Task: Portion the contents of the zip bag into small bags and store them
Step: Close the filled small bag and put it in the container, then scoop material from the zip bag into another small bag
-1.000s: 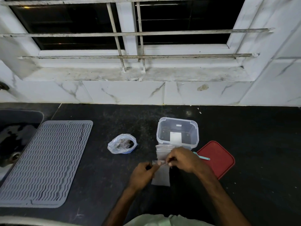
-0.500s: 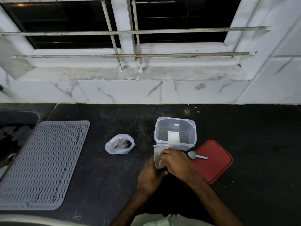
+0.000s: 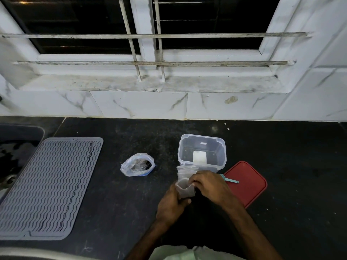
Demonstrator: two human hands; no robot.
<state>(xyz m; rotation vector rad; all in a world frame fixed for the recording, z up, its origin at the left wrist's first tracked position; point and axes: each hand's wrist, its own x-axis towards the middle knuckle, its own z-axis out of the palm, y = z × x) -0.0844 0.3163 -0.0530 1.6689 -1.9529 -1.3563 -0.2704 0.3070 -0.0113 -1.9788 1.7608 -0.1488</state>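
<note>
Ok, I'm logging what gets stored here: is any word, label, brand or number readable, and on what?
None can be read.
White label on the clear container: no legible print, too blurred.
Small white tag on its far wall: too small to read.
Zip bag: no print visible.

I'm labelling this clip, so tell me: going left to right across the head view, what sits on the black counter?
grey drying mat → open zip bag → clear container → red lid
</note>
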